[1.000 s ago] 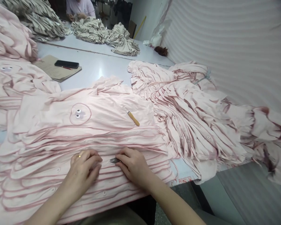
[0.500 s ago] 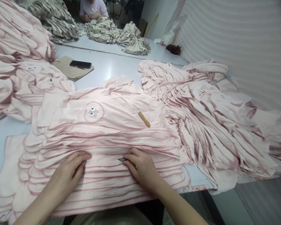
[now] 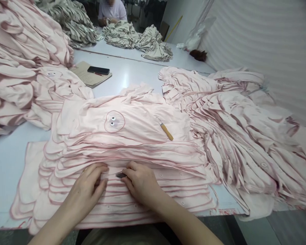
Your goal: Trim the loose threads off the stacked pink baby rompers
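1. Lying lowest in the frame among the things on the table, the layered pink garments (image 3: 132, 192) spread across the lower centre, with their darker pink edges one above another.
2. On these layers, just left of the lower centre, rests the left hand (image 3: 90, 182). Its fingers are bent, with a clear gap between thumb and fingertips; I cannot see any cloth pinched there.
3. Right beside it, at the lower centre, the right hand (image 3: 140, 180) is closed in a pinch on a small dark tool (image 3: 121, 175), whose pointed end is directed to the left hand.
4. The step in hand appears to be close work with this point on one pink layer. In my judgement, the next move calls for a flat, steady cloth and for left fingers kept away from the tip.
5. A little higher, in the centre, a wooden-handled tool (image 3: 166, 132) lies on the uppermost garment, to the right of a round patch with two eyes (image 3: 114, 121).
6. At the right lies another pink pile (image 3: 219, 119); at the upper left, a tall pink heap (image 3: 22, 37).
7. Farther, left of the upper centre, a phone (image 3: 98, 70) lies upon a notebook (image 3: 84, 79).
8. Farthest, at the top, grey-green bundles (image 3: 121, 34) lie before a seated person (image 3: 117, 12).
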The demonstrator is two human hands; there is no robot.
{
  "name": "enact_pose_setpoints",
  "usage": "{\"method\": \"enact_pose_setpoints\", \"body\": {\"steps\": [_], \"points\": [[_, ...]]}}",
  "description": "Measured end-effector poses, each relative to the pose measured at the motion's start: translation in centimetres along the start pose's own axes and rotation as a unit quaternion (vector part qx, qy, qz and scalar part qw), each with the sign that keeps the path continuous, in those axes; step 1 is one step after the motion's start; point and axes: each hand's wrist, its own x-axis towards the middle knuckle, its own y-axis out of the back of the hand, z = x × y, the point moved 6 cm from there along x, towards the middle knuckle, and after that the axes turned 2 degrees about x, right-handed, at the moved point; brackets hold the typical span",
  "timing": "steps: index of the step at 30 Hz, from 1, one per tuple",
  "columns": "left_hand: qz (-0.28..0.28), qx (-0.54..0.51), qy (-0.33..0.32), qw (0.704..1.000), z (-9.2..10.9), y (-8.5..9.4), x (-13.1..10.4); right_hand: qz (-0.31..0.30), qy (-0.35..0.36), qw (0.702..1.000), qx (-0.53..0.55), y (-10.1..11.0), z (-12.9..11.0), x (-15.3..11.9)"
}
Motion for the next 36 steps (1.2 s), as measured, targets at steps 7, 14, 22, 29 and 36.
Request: {"method": "enact_pose_setpoints", "body": {"steps": [7, 14, 22, 29, 36], "points": [[0.040, 0.042, 0.012, 0.998, -3.0, 3.8, -1.0, 0.030, -0.015, 0.998, 0.047, -0.1, -0.5, 0.8], [0.032, 0.066, 0.011, 0.997, -3.9, 3.1, -2.0, 0.051, 0.061, 0.997, 0.025, -1.6, -4.4, 3.1], [0.021, 0.043, 0.020, 0.999, -3.9, 3.0, -2.4, 0.069, 0.098, 0.992, -0.031, -3.2, -5.7, 3.9], [-0.025, 0.044, 0.009, 0.999, -4.7, 2.5, -3.2, 0.101, 0.066, 0.992, -0.027, -2.5, -5.6, 3.6], [-0.007, -0.007, 0.006, 1.000, -4.5, 3.6, -1.0, 0.135, -0.003, 0.990, -0.051, 0.6, -0.6, -2.2]]}}
